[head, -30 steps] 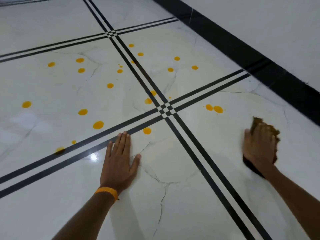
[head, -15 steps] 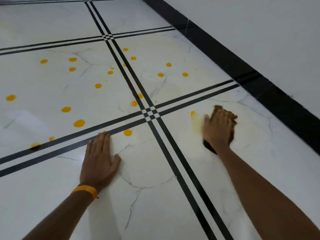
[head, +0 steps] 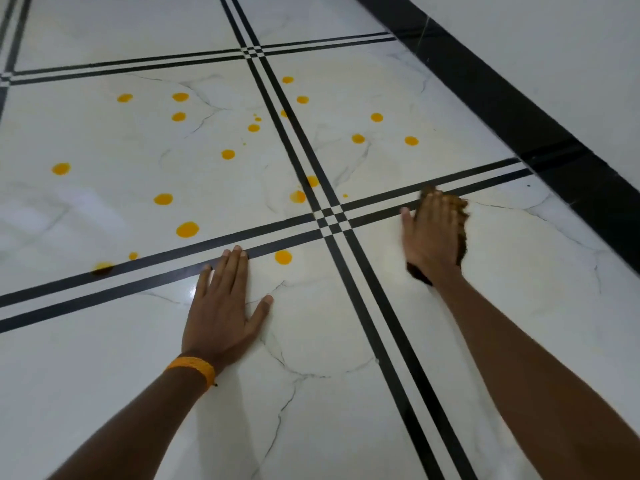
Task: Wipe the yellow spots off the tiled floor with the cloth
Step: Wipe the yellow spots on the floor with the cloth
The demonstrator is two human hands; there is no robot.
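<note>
Yellow spots [head: 187, 229] dot the white tiled floor [head: 104, 375] to the left and beyond both hands. The left hand [head: 221, 313], with an orange wristband [head: 192, 367] at the wrist, lies flat on the tile. Its fingers are straight and grip nothing, and one of the spots sits just beside the fingertips. Right of the black line crossing [head: 331, 220], the right hand [head: 433, 233] presses a brown cloth [head: 462, 230] to the floor with straight fingers, near the black skirting [head: 519, 116].
</note>
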